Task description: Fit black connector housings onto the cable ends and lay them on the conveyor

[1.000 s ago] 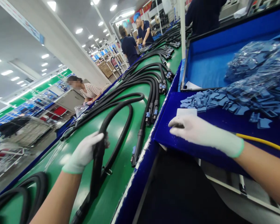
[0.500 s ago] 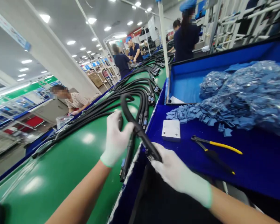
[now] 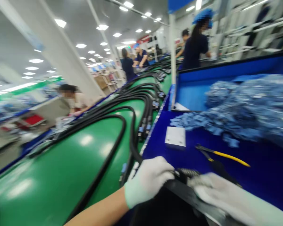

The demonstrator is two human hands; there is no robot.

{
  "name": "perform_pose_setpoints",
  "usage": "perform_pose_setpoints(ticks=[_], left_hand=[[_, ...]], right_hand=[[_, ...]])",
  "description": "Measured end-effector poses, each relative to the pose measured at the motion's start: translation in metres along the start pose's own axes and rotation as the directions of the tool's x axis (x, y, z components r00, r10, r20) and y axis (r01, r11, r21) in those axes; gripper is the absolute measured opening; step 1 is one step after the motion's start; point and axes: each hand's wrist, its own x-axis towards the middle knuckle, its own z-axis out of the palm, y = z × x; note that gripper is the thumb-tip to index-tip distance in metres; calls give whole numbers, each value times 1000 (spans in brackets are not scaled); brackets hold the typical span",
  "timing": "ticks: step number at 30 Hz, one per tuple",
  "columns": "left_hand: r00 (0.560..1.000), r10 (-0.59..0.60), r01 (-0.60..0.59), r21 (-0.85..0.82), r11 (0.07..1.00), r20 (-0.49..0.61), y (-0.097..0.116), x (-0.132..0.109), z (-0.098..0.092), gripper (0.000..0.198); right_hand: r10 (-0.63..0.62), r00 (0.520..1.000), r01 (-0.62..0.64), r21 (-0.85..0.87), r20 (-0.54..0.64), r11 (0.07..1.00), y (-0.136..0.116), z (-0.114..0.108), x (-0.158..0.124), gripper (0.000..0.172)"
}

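Grips, with the white-gloved left hand (image 3: pixel 153 175), a long black flexible hose (image 3: pixel 133 144), fingers wrapped tightly round it near its end. Holds that end low in front, at the near edge of a dark blue cloth-covered desk (image 3: pixel 261 180), with the rest curving back over the pale, frayed border onto a glossy green desk (image 3: pixel 61 179). Has the white-gloved right hand (image 3: pixel 214 188) at the dark flat end piece (image 3: pixel 182 192), close to a dark ribbed section (image 3: pixel 190 172) between the 2 hands; cannot tell, through the blur, whether closed fully around that piece or only touching it. Looks out past the hands to a white rectangular block (image 3: pixel 175 136) with small dark holes, lying on the blue desk, and, to its right, to a pair of metal pincers (image 3: pixel 231 158) with 1 yellow handle and 1 dark one. Finds farther back a loose pile of small light-blue plastic pieces (image 3: pixel 193 121), spreading beside a crumpled clear plastic bag (image 3: pixel 269 103), in front of a blue tray (image 3: pixel 193 89) with a black rim. Shows, along the green desk, a bundle of more black hoses (image 3: pixel 96 117), side by side, bending round toward the blue desk. Includes, beyond the tray, a person in a dark top and blue cap (image 3: pixel 195 51).
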Motion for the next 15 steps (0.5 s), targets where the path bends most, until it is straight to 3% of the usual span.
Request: perform_pose_setpoints(ticks=[1,2,3,4,6,8,10,13,15], left_hand=[[983,-178,177,-41,983,-44,1,0,4,16],[948,-310,306,-68,950,-72,1,0,6,15],[912,-402,395,-85,915,-82,0,3,7,15],[882,-463,455,-98,885,-91,-2,6,8,16],[849,-518,504,-133,853,-106,-2,12,6,19],[828,-542,515,-188,836,-142,-1,18,2,25],[815,-552,508,-244,826,-175,0,22,-2,33],[799,-577,510,-314,801,-173,2,26,-8,42],[780,-605,522,-366,770,-159,3,28,-11,44]], right_hand=[[59,996,-69,-154,-67,986,-1,-10,-4,41],[88,974,-157,-346,-207,925,0,-19,-6,38],[68,927,-268,-524,-369,808,3,-27,-6,35],[42,910,-329,-657,-413,678,8,-34,-5,37],[23,916,-366,-808,-401,461,20,-41,-2,32],[52,936,-342,-864,-349,368,31,-43,1,18],[57,925,-366,-840,-376,400,36,-45,4,13],[139,887,-411,-614,-441,674,31,-50,8,15],[188,903,-351,-414,-386,840,18,-49,10,13]])
